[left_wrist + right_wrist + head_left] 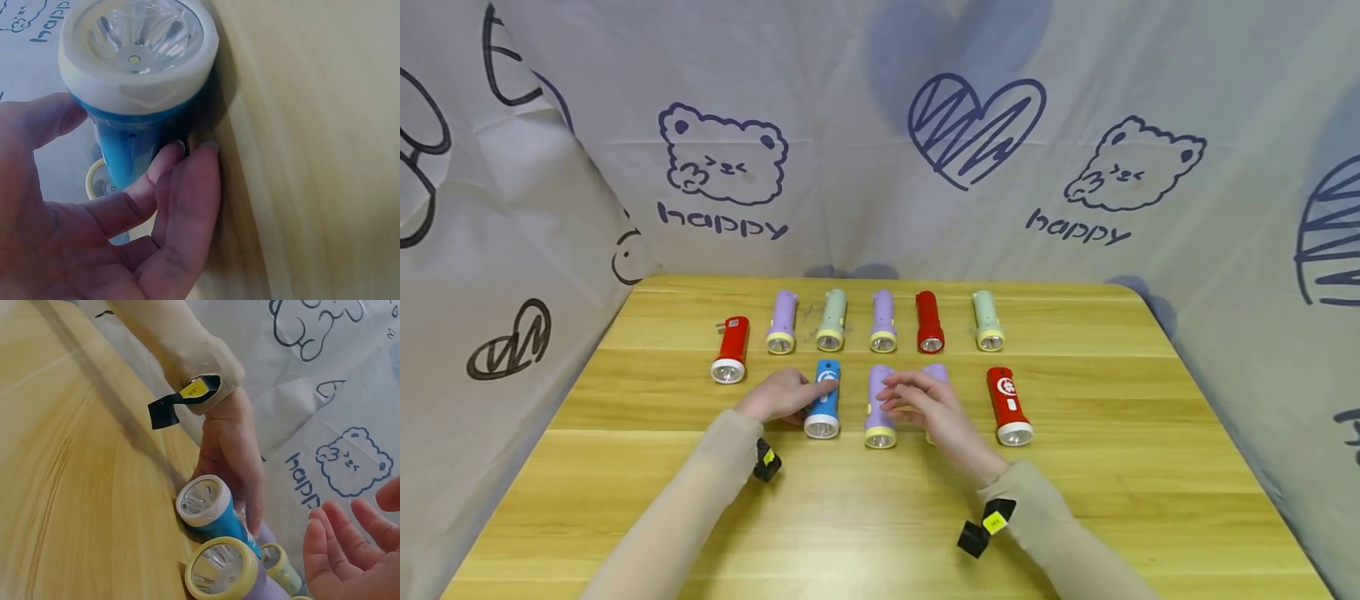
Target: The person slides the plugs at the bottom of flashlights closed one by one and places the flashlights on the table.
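Observation:
My left hand (781, 395) grips a blue flashlight (824, 406) with a white head, its thumb on top and its fingers curled at the side. In the left wrist view the white lens end (139, 75) faces the camera between thumb and fingertips. My right hand (928, 408) is over two purple flashlights, fingers loosely bent and holding nothing. The nearer purple flashlight (877, 404) has a yellow rim and lies just left of its fingertips. Most of the other purple flashlight (937, 372) is hidden under that hand.
A red flashlight (730, 350) with its plug prongs out lies at the left, another red flashlight (1009, 407) at the right. Along the back of the wooden table (880, 517) runs a row of purple, pale green and red flashlights (929, 321). White printed cloth (865, 167) hangs behind.

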A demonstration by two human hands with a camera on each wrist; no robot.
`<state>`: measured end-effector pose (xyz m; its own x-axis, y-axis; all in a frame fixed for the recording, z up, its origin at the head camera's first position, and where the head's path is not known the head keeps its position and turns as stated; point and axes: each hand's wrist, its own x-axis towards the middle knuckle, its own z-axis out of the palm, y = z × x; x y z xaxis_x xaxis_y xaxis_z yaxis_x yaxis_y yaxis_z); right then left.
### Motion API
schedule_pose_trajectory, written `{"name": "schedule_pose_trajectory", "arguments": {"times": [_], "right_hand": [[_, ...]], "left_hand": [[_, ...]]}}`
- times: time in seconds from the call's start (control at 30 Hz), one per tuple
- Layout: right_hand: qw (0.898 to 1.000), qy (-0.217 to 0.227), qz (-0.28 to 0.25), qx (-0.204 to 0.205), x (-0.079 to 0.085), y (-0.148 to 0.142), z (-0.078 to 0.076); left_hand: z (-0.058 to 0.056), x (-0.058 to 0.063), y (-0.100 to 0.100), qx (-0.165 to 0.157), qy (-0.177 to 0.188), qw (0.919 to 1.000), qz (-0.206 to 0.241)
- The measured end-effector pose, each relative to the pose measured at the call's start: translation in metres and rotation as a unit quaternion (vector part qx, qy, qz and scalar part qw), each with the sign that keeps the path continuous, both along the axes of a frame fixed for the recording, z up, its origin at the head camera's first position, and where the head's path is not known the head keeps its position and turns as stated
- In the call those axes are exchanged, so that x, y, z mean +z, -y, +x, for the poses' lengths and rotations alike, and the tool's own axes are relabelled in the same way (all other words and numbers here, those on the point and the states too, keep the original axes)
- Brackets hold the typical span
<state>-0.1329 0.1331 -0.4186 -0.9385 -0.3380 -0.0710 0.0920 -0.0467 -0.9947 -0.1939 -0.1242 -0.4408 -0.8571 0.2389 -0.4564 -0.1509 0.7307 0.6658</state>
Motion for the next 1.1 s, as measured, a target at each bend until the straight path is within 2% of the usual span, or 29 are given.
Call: {"name": "schedule_pose_trajectory", "arguments": {"times": [0.17,0.3,0.43,0.57,0.63,0.73,0.83,0.97,1.1], "right_hand": [[0.997,-0.067,0.045,0.006,-0.004,0.007,0.001],[0.987,-0.131,0.096,0.008,-0.004,0.016,0.001],[0.967,-0.198,0.160,0.014,-0.006,0.022,0.000],[0.943,-0.251,0.218,0.022,-0.005,0.028,0.002],[0.931,-0.272,0.241,0.023,-0.004,0.030,0.004],[0.911,-0.308,0.272,0.022,-0.004,0.035,0.006],[0.886,-0.350,0.303,0.022,-0.004,0.040,0.007],[0.850,-0.402,0.341,0.020,-0.004,0.047,0.007],[0.809,-0.451,0.377,0.015,-0.004,0.054,0.006]], "left_hand": [[0.000,-0.001,0.002,0.004,0.005,0.9999,0.012],[-0.001,-0.004,0.007,0.016,0.016,0.9992,0.033],[-0.005,-0.005,0.011,0.026,0.022,0.9975,0.061],[-0.007,-0.004,0.016,0.013,0.025,0.9959,0.086],[-0.007,-0.001,0.019,0.000,0.014,0.9962,0.086],[-0.009,0.005,0.027,-0.009,-0.040,0.9974,0.059],[-0.014,0.012,0.038,0.011,-0.119,0.9927,0.016],[-0.023,0.022,0.053,0.055,-0.219,0.9738,-0.023],[-0.030,0.030,0.066,0.077,-0.282,0.9552,-0.047]]}}
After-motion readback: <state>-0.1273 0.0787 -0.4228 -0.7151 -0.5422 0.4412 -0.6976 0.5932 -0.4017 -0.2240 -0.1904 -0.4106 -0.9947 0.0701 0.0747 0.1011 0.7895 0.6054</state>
